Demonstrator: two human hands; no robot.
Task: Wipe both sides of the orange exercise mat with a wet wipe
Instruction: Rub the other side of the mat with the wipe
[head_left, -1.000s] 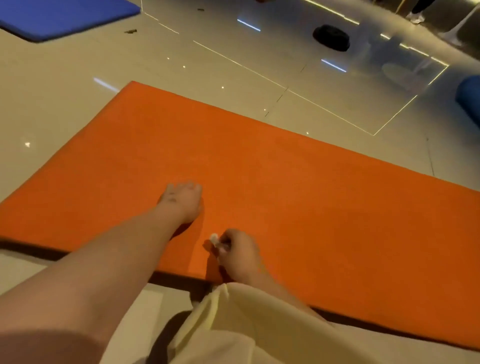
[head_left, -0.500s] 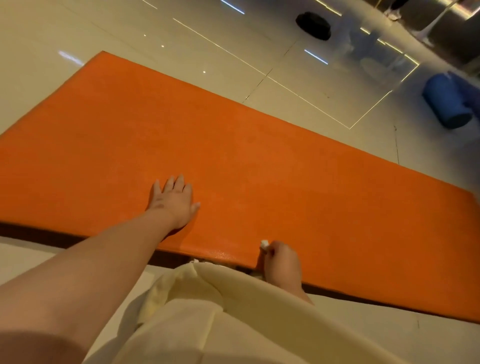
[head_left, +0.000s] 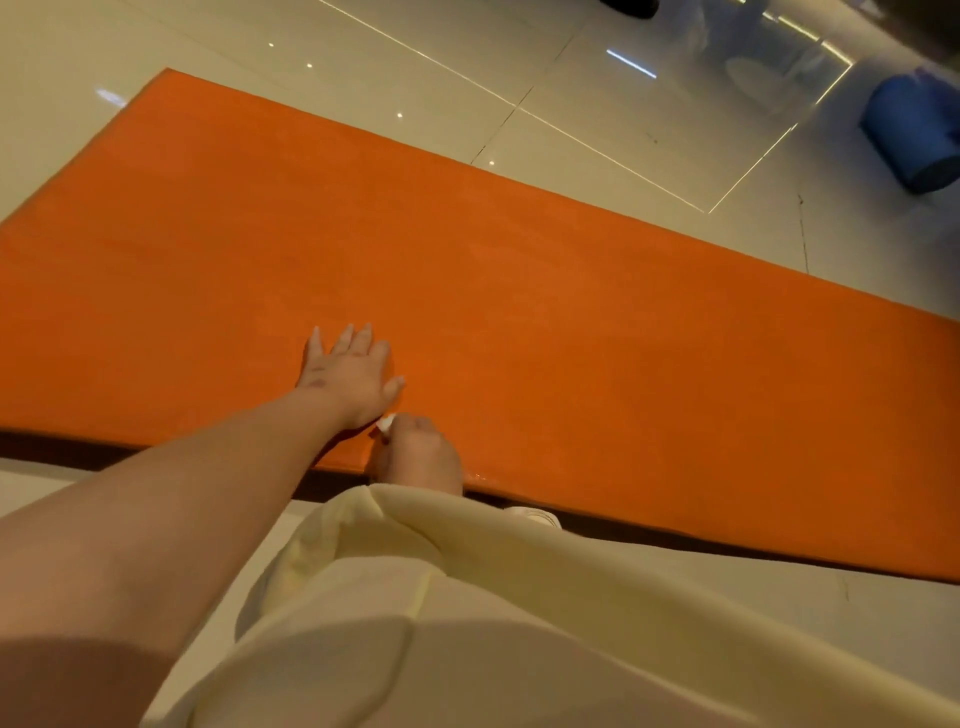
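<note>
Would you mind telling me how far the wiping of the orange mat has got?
Done: only a wet sheen shows by the near edge of the orange mat. In hand: the right hand grips the wet wipe at that edge while the left hand presses flat on the mat. Left: seemingly most of this face, plus the underside.

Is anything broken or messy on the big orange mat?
Nothing stands out. The flat orange exercise mat lies smooth on the glossy tiled floor, with no rips or folds showing.

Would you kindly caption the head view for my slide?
Left hand flat on the orange mat, right hand holding a wet wipe at its near edge.
</note>
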